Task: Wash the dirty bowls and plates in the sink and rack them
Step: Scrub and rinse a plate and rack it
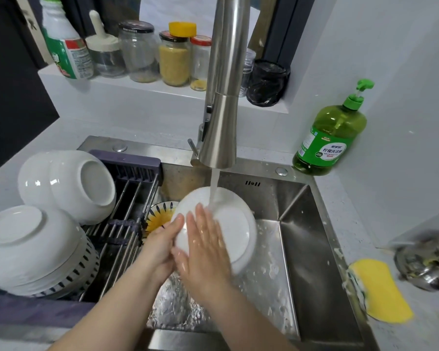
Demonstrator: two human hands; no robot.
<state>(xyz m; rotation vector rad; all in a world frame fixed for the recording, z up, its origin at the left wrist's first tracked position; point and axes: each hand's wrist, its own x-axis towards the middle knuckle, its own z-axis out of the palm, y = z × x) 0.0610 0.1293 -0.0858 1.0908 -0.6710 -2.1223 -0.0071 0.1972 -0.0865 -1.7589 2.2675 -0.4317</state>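
A white plate [235, 225] is tilted over the steel sink [304, 239], its underside toward me, under the running stream from the faucet [222, 117]. My left hand [162, 243] grips the plate's left rim. My right hand [204, 245] lies flat on the plate's underside with straight fingers. A yellow-patterned bowl [160, 215] lies in the sink behind the left hand, partly hidden. Upturned white bowls [69, 184] and a second stack of bowls [33, 249] rest on the rack [129, 211] at the left.
A green dish-soap bottle [328, 138] stands on the counter at the back right. A yellow sponge [379, 288] lies on the sink's right edge beside a metal pot [426, 262]. Jars and bottles [174, 57] line the ledge behind the faucet.
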